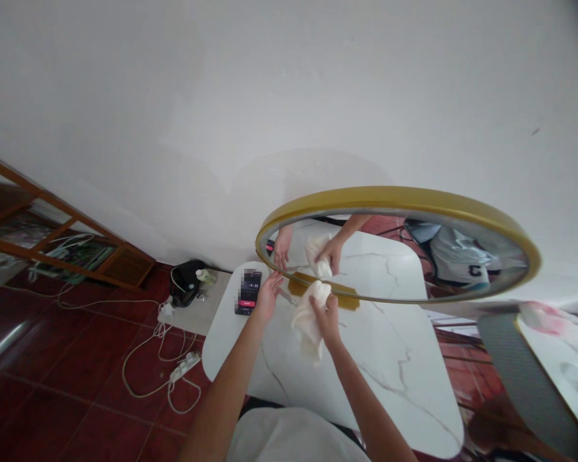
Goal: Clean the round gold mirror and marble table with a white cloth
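A round mirror (pixel 414 256) in a gold frame (pixel 395 194) stands tilted on a gold base (pixel 351 299), on a white marble-patterned table (pixel 385 372). My right hand (pixel 326 316) is closed on a cream-white cloth (pixel 308 324), bunched at the mirror's lower edge, with its loose end hanging over the tabletop. At the frame's lower left, my left hand (pixel 268 296) has its fingers stretched out and appears to touch the rim. Both hands and the cloth show in the reflection. Beside my left hand, a phone (pixel 249 294) lies face up on the table.
White cables and a power strip (pixel 185 366) lie on the red tiled floor (pixel 91 359) at left. A black bag (pixel 185 282) and a small bottle (pixel 205 276) sit beyond the table. There is a wooden shelf (pixel 67 224) at far left, and a grey-sided surface (pixel 520 372) at right.
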`<state>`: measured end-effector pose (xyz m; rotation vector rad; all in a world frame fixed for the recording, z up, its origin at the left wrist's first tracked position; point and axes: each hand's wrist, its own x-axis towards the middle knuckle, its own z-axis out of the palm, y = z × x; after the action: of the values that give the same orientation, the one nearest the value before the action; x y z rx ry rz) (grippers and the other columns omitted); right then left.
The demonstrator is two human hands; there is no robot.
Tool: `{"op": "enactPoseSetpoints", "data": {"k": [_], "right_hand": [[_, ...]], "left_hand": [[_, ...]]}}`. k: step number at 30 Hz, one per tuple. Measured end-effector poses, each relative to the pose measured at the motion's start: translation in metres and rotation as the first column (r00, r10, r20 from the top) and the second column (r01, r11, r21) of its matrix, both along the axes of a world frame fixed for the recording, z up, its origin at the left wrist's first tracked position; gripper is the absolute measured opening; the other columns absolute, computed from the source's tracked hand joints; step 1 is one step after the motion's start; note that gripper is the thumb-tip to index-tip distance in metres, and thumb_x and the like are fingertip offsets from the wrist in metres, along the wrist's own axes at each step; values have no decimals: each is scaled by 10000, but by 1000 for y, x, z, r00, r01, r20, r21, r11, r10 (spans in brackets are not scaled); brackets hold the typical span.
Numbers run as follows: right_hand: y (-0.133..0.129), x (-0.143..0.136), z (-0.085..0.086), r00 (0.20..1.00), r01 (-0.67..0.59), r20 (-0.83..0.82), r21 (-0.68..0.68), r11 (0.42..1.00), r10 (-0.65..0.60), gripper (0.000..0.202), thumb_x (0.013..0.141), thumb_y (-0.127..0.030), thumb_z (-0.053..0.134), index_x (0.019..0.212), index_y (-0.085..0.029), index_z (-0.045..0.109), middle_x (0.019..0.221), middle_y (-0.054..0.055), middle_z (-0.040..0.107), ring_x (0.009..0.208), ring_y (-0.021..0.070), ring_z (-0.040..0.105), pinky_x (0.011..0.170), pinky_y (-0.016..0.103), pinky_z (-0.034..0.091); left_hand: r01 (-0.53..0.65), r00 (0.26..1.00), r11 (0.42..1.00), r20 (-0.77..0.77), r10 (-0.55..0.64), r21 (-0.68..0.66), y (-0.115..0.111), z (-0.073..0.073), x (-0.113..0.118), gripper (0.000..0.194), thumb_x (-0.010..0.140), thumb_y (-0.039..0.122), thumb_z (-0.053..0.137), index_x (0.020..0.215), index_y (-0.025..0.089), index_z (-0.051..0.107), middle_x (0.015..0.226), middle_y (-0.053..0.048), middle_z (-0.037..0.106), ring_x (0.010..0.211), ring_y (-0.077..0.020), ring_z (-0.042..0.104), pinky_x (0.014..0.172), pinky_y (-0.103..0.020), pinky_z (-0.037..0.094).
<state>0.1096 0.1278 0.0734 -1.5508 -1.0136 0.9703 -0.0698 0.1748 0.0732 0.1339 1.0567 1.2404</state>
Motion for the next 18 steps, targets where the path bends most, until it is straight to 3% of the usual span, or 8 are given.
{"op": "enactPoseSetpoints", "data": {"k": [1, 2, 4, 7, 10, 13, 18], "right_hand": [[-2, 3, 8, 970, -100, 227, 50, 994, 86, 488, 743, -476, 630, 1120, -181, 536, 976, 70, 640, 851, 224, 610, 741, 359, 504], [-2, 5, 18, 878, -230, 447, 80, 970, 171, 475, 757, -438, 619, 1159, -204, 524, 1064, 81, 620, 900, 229, 600, 763, 365, 498], [0, 2, 44, 654, -439, 708, 68, 896, 267, 440, 785, -352, 600, 1207, -256, 522, 1240, 88, 553, 986, 243, 573, 792, 369, 483], [10, -12, 86, 373, -633, 897, 60, 772, 236, 484, 831, -293, 555, 1307, -297, 465, 1386, 74, 460, 1027, 265, 535, 795, 384, 458], [24, -29, 106, 282, -676, 941, 56, 735, 187, 537, 871, -288, 486, 1394, -258, 366, 1424, 101, 417, 985, 278, 524, 755, 409, 450], [37, -43, 94, 234, -695, 957, 43, 718, 169, 540, 879, -250, 445, 1408, -224, 340, 1399, 124, 440, 961, 282, 523, 712, 417, 454], [46, -50, 50, 55, -692, 982, -93, 716, 181, 504, 841, -100, 416, 1342, -159, 421, 1289, 164, 515, 918, 253, 551, 673, 390, 480]], "left_hand": [[-19, 1000, 1000, -5, 19, 18, 0, 1, -2, 273, 806, 231, 503, 1036, 208, 648, 1199, -49, 630, 1145, -201, 550, 893, -300, 403], [-43, 999, 999, -12, 44, 32, 0, 1, -4, 254, 795, 219, 514, 1009, 205, 650, 1185, -48, 635, 1129, -202, 560, 882, -296, 406], [-95, 995, 994, -29, 96, 50, -1, 1, -7, 202, 766, 193, 545, 940, 196, 648, 1140, -46, 649, 1082, -200, 586, 865, -290, 411], [-159, 985, 985, -54, 162, 59, 0, -1, -10, 168, 746, 185, 583, 907, 203, 628, 1106, -29, 653, 1063, -182, 591, 870, -271, 409], [-202, 977, 974, -45, 208, 98, 4, 1, -11, 228, 770, 213, 575, 993, 241, 616, 1126, -2, 648, 1082, -159, 578, 887, -251, 407], [-207, 977, 966, -12, 212, 153, 8, 9, -12, 267, 794, 253, 554, 1054, 247, 616, 1120, 1, 659, 1072, -165, 581, 888, -256, 416], [-141, 988, 972, -40, 151, 187, 8, 24, -18, 296, 784, 299, 534, 1047, 207, 634, 1173, -41, 639, 1111, -196, 565, 892, -292, 411]]}}
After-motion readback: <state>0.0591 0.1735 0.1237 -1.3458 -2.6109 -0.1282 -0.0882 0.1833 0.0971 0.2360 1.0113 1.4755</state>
